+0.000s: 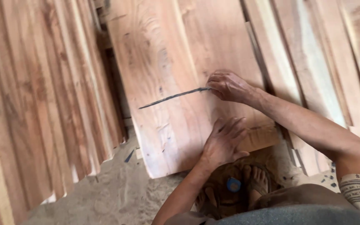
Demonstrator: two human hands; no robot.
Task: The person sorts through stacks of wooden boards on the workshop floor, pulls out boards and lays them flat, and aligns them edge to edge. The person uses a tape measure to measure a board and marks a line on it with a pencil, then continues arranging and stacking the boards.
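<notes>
Marking a dark line across a wide leaning plank (176, 62).

The line (173, 96) crosses the plank's middle; left hand (223, 141) lies flat below it, fingers spread, steadying. Right hand (229, 86) pinches something unseen at the line's end. Carrying the stroke on likely needs the plank kept unmoving.

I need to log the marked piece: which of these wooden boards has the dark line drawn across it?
The wide pale board in the middle, under both hands; the left hand lies flat on it, and the right hand sits at the line's end.
</notes>
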